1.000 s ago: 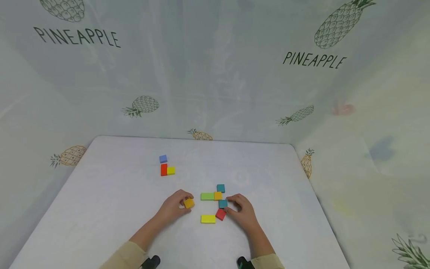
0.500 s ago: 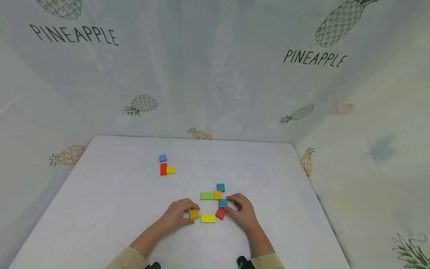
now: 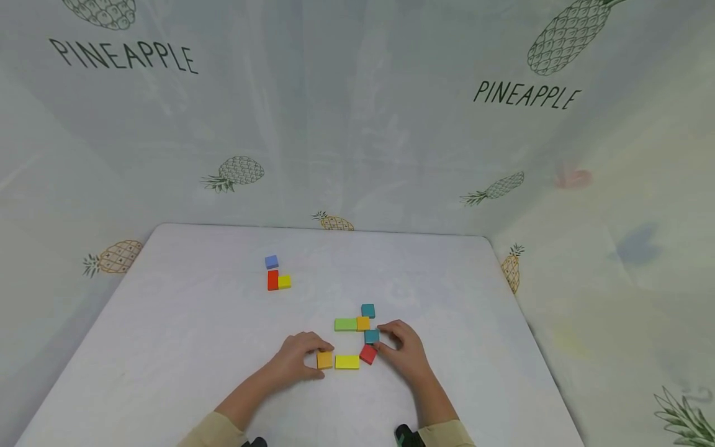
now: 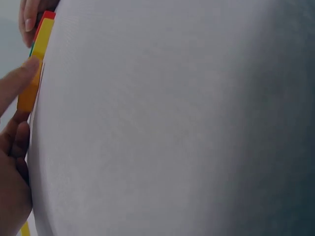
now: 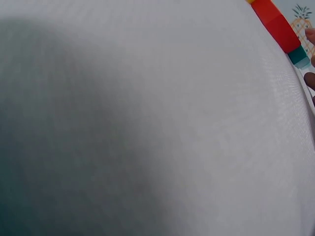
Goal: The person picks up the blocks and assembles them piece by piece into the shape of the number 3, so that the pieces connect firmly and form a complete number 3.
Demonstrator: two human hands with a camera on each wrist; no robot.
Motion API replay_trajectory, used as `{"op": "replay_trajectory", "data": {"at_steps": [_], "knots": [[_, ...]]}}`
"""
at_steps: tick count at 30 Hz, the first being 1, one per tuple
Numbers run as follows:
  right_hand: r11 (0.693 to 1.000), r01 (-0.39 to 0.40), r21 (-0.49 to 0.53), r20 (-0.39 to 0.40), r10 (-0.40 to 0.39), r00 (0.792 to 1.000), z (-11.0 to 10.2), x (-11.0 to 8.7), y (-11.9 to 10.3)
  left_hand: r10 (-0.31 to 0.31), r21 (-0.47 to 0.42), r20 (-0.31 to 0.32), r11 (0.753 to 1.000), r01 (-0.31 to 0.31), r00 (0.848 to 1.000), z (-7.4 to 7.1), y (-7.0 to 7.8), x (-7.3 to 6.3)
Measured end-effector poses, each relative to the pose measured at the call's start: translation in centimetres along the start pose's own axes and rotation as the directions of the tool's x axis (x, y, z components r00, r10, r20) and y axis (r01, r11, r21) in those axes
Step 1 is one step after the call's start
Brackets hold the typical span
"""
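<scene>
In the head view my left hand (image 3: 295, 358) pinches an orange block (image 3: 324, 360) between thumb and fingers. The block sits just left of a long yellow block (image 3: 347, 362); in the left wrist view the orange block (image 4: 28, 93) lines up with the yellow one (image 4: 43, 37). My right hand (image 3: 406, 351) has its thumb and index finger around the right side of a teal block (image 3: 371, 336). A tilted red block (image 3: 368, 354) lies below the teal block, by the thumb tip. In the right wrist view, fingertips (image 5: 310, 78) show close to the teal block (image 5: 297, 55).
Above the hands a green block (image 3: 346, 325) adjoins a smaller orange block, with another teal block (image 3: 368, 311) above that. Farther back on the white table (image 3: 184, 323) lie a blue block (image 3: 271, 262), a red one (image 3: 272, 280) and a yellow one (image 3: 285, 282). A pineapple-print curtain (image 3: 357, 124) surrounds the table.
My left hand has carried the orange block toward me and slightly right, beside the long yellow block, and turned it straight. The right hand stays by the teal block.
</scene>
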State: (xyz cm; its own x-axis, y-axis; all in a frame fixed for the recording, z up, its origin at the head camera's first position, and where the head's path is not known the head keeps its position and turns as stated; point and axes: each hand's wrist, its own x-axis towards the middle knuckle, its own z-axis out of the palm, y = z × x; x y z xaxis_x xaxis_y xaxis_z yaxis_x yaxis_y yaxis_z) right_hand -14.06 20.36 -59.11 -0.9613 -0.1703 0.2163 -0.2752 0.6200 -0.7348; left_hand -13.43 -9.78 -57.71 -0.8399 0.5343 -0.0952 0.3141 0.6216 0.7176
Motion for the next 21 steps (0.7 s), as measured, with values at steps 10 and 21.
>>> {"op": "replay_trajectory", "data": {"at_steps": [10,21], "knots": [[1.000,-0.016,0.006,-0.002,0.016,1.000,-0.04,-0.07,-0.18,-0.005,-0.100,-0.045,0.995,0.000,0.999,-0.76,-0.35,-0.51],[1.000,-0.027,0.014,0.003,0.027,1.000,-0.17,0.01,-0.22,-0.004,-0.093,-0.074,0.996,-0.003,0.997,-0.69,-0.35,-0.22]]}}
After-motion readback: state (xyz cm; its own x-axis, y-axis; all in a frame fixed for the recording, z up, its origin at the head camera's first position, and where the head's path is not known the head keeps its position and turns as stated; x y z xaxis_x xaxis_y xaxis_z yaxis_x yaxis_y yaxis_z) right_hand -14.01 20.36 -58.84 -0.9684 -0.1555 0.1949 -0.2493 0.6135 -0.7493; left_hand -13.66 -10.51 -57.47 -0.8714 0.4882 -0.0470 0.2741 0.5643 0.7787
